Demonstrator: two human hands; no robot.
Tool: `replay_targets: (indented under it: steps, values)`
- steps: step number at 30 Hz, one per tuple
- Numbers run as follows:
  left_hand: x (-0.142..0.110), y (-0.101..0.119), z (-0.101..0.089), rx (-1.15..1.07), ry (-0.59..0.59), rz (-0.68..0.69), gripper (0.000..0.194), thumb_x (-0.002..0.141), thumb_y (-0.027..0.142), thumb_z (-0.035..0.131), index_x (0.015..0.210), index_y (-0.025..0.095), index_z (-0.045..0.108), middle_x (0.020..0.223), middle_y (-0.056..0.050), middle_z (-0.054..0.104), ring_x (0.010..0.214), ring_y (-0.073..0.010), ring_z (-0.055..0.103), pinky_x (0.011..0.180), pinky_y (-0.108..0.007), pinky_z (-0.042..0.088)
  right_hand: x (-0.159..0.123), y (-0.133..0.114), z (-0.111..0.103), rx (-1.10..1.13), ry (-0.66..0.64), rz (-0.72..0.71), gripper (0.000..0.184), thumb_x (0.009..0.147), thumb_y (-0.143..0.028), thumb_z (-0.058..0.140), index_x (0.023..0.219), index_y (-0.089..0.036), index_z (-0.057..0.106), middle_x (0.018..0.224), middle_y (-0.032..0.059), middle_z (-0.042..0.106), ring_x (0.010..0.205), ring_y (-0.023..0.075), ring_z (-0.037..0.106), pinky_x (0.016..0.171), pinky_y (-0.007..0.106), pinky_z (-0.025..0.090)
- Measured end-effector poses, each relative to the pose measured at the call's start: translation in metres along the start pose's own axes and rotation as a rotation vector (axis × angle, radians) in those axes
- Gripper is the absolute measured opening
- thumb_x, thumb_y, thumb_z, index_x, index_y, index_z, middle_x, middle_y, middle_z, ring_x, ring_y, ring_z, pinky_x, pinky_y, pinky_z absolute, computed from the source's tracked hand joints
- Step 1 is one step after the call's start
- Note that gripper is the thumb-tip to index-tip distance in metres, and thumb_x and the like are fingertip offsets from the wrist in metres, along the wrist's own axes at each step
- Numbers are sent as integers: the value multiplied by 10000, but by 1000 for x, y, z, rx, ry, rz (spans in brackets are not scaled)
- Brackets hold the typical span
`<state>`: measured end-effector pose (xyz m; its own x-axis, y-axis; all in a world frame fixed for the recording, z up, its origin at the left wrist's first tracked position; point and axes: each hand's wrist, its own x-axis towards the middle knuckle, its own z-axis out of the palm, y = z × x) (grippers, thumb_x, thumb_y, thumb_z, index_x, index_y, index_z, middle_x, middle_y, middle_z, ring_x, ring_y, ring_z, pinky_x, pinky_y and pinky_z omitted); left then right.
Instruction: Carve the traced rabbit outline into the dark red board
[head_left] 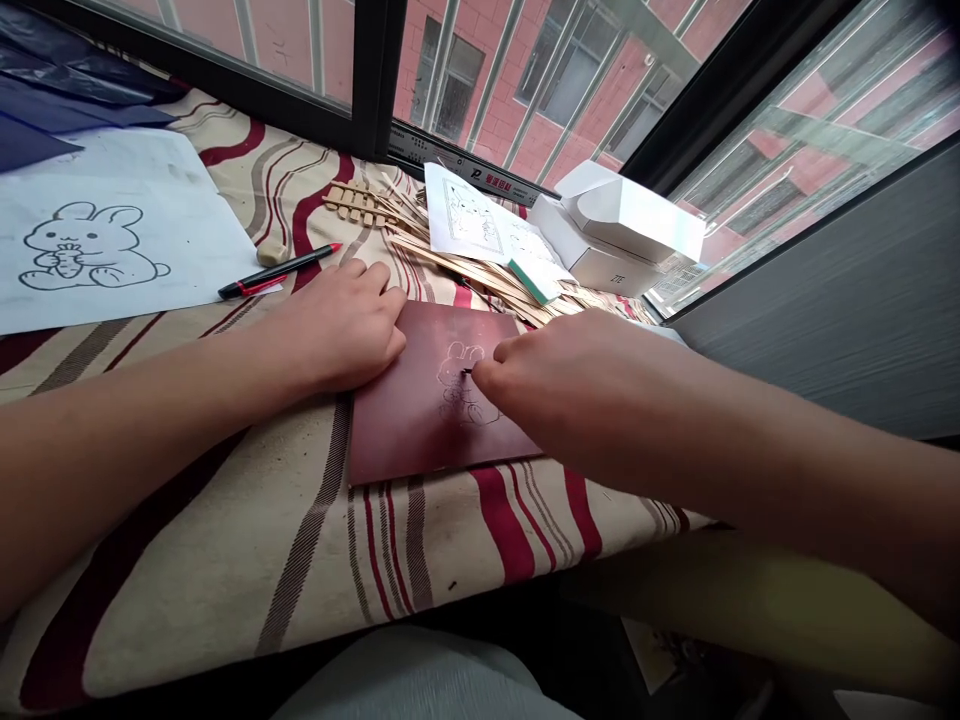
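Note:
A flat reddish-brown board (405,430) lies on the striped cloth, bearing a thin line drawing of a rabbit (454,370). My left hand (352,325) is closed, its curled fingers against the board's left edge. Over the board's right side, my right hand (555,375) pinches a thin dark-tipped tool (466,371). Its tip is at the rabbit drawing; the rest is hidden in my fist, so its kind does not show. My right hand covers part of the drawing and board.
A paper with a larger rabbit drawing (97,245) lies left. Near it are a black pen with a red end (281,270) and a small beige lump (271,253). Behind the board are wooden strips (442,262), printed papers (469,215), a green-and-white block (534,281) and a white box (622,225).

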<state>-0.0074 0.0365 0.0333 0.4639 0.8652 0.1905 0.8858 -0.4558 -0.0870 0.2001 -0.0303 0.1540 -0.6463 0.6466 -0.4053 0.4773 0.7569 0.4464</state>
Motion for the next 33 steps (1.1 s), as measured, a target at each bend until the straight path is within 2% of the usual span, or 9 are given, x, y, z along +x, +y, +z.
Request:
replay_targets:
  steps: [4,8,15,18,21,24,26,30,33]
  values:
    - [-1,0,0,-43,23,5,417,983,332,361,1123,148,708,1146,-176,668,1199,-399,657,1124,-580,502,8,15,0,-66,-11,-46,200,874,-84,642,864,-212,795,639,66,635,565,191,517,581,358,276]
    - [0,2,-3,-92,-20,-30,416,967,325,394,1130,125,720,1192,-195,660,1252,-414,642,1162,-578,475,11,24,3,-57,-36,-8,292,799,-20,683,963,-222,817,625,25,599,484,155,406,526,345,250]
    - [1,6,-8,52,-60,7,455,986,304,350,1163,91,711,1158,-216,658,1210,-426,661,1125,-578,528,-1,26,17,-57,46,-106,284,941,-80,594,1072,-182,824,718,46,669,537,156,397,561,340,217]
    - [0,4,-6,84,-44,20,422,994,298,354,1141,123,709,1118,-194,656,1193,-408,666,1123,-570,545,-3,28,21,-56,63,-128,301,958,-70,581,1102,-175,824,750,52,691,551,147,422,589,341,208]
    - [0,0,-2,78,-4,21,367,1001,311,381,1115,171,700,1082,-153,649,1158,-369,675,1089,-532,572,1,30,19,-26,39,-88,327,933,-57,591,1117,-186,829,758,56,712,562,159,461,595,354,227]
    - [0,-2,0,67,20,18,367,999,333,386,1104,180,703,1085,-145,650,1146,-365,678,1058,-524,580,7,32,13,-33,-42,-24,370,805,-8,679,1063,-225,831,727,41,707,560,166,481,587,357,264]
    - [0,0,-1,60,2,6,401,988,336,377,1124,162,712,1115,-162,656,1170,-390,673,1068,-549,570,10,34,11,-55,-47,-33,359,755,19,704,977,-242,813,698,21,681,533,155,453,567,354,276]
    - [1,4,-3,30,-41,-29,461,966,322,361,1174,122,720,1178,-209,668,1196,-427,660,1073,-582,555,10,39,10,-85,23,-124,291,801,23,672,897,-230,779,674,-2,643,482,126,372,547,362,264]
    - [1,5,-4,30,-58,-42,481,969,318,346,1190,113,721,1190,-217,663,1207,-428,653,1080,-572,549,8,45,11,-82,32,-165,298,880,11,621,943,-221,796,738,12,692,527,131,427,584,360,267]
